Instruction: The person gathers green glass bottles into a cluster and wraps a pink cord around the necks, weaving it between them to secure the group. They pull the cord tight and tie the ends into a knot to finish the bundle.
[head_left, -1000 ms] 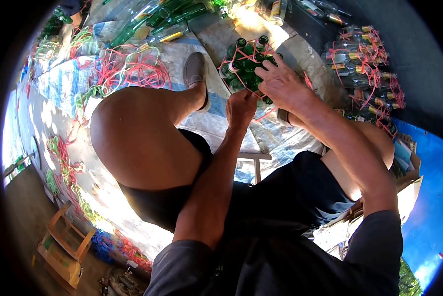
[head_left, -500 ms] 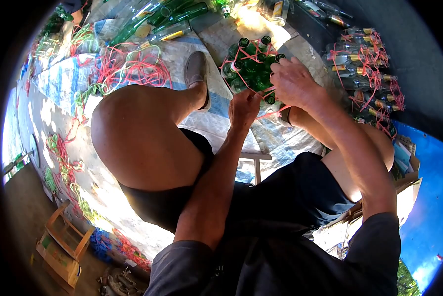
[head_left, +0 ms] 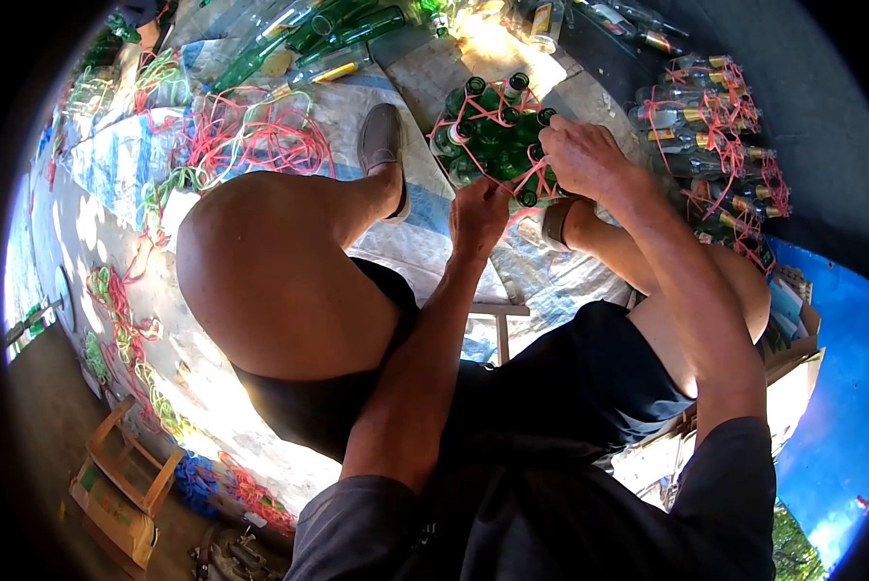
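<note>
Several green glass bottles [head_left: 497, 145] stand upright in a tight cluster between my feet, with pink string [head_left: 472, 155] wound around and between their necks. My left hand [head_left: 479, 215] is at the near side of the cluster, its fingers pinched on the pink string. At the right side of the cluster is my right hand [head_left: 580, 155], its fingers curled beside a bottle neck. Whatever its fingertips hold is hidden. A stretch of string crosses the bottle necks between the two hands.
Tangled pink and green string [head_left: 260, 136] lies on the sheet at the left. Tied clear bottles [head_left: 701, 116] lie at the right. Loose green bottles [head_left: 357, 34] lie at the back. A wooden chair [head_left: 129, 474] is at the lower left.
My right hand has shifted slightly and turned beside the bottle necks. The string that hung out toward my right foot now runs close against the near bottles. My left hand has barely moved.
</note>
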Demonstrator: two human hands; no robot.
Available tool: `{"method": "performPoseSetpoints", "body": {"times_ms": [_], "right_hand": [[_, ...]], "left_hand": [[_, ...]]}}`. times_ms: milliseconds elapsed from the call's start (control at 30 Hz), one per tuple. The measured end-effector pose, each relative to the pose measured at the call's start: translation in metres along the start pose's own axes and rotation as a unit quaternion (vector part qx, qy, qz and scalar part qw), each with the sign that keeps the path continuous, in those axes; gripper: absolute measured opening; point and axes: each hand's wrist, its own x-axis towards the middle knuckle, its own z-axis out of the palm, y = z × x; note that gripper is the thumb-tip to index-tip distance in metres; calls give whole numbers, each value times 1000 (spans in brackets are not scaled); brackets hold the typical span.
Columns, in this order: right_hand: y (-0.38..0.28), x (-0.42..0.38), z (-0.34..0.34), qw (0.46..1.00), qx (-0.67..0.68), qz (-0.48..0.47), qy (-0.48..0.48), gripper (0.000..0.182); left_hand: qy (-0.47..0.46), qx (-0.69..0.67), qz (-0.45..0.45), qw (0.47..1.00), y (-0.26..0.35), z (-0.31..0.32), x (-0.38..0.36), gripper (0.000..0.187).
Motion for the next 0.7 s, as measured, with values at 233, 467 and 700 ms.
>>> {"method": "performPoseSetpoints", "body": {"times_ms": [233, 467, 700], "right_hand": [[1, 2, -2, 999, 2, 41, -31, 23], [7, 7, 7, 1000, 13, 29, -1, 20], [14, 12, 13, 998, 59, 20, 17, 18]], "left_hand": [[41, -16, 50, 998, 3, 3, -3, 27], [24, -34, 17, 999, -4, 8, -2, 28], [34, -56, 24, 998, -7, 14, -1, 25]]}}
